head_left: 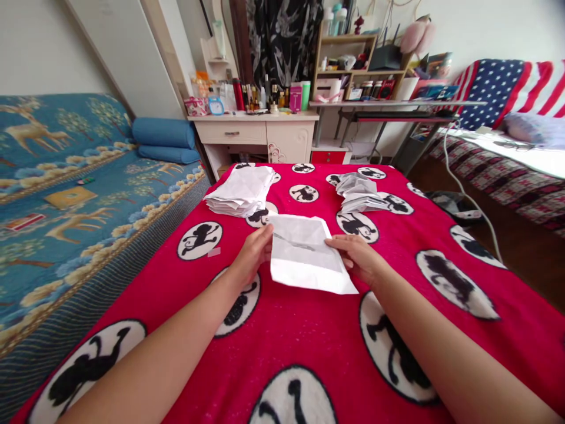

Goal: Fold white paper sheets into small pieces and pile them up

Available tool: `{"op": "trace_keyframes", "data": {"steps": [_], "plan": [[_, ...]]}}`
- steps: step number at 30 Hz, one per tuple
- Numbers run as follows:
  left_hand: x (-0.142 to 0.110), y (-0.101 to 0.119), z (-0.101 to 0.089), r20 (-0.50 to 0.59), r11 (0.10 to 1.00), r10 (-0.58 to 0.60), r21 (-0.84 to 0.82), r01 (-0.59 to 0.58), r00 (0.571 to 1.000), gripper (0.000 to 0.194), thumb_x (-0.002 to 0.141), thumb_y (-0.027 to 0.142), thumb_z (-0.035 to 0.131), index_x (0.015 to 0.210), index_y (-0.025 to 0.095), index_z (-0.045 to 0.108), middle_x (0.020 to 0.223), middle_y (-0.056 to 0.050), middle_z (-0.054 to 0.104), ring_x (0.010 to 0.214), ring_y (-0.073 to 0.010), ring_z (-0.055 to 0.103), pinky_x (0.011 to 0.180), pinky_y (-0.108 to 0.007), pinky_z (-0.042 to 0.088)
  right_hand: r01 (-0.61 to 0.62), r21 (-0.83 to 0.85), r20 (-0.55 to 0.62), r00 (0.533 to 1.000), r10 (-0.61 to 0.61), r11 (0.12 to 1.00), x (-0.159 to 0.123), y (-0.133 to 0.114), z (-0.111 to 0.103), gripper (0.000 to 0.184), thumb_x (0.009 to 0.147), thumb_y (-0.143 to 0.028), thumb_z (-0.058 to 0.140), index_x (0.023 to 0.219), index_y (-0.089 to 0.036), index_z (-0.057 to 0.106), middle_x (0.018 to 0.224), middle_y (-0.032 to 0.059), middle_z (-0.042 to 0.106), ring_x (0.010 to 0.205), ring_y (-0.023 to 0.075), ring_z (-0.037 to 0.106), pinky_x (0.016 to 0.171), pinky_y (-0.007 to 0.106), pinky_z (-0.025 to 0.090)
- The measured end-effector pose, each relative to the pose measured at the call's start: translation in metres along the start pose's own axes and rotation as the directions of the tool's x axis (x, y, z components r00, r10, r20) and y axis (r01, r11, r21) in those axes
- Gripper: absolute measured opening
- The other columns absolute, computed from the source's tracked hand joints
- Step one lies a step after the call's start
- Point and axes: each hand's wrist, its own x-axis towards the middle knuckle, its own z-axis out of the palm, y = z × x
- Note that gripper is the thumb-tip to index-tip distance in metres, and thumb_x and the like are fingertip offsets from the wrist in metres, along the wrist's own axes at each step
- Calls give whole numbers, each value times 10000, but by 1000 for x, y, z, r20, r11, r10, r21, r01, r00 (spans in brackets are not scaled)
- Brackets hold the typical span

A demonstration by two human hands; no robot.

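Observation:
Between my hands is a white paper envelope (309,277), with a greyish panel and a dark streak across its upper part. My left hand (256,250) grips its left edge, the fingers partly hidden behind it. At the right edge, my right hand (355,256) has its thumb and fingers closed on the paper. Beyond the left hand lies a flat stack of similar white papers (242,185). A looser, crumpled pile of white papers (359,191) sits farther off to the right. Everything rests on or over a red blanket (282,335) with black-and-white round prints.
A small pale scrap (214,252) lies left of my left hand. Past the far edge stands a white dresser (247,132) crowded with bottles. A blue patterned sofa (97,200) runs along the left; a white cable (468,182) hangs at the right.

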Motion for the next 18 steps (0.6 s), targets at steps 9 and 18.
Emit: {"op": "trace_keyframes", "data": {"steps": [9, 18], "plan": [[4, -6, -1, -46, 953, 110, 289, -93, 993, 468, 620, 278, 806, 1026, 118, 638, 962, -89, 730, 851, -194, 683, 757, -275, 523, 198, -315, 48, 980, -193, 928, 6, 9, -4, 290, 571, -353, 834, 746, -155, 712, 720, 41, 724, 580, 150, 628, 542, 261, 514], [8, -15, -6, -43, 926, 150, 357, -125, 988, 303, 569, 221, 804, 841, 130, 706, 862, -72, 744, 801, -204, 685, 767, -313, 525, 408, -241, 82, 913, -400, 881, 11, 16, -7, 161, 562, -278, 806, 683, -193, 743, 734, 31, 726, 668, 186, 648, 640, 307, 521]]}}
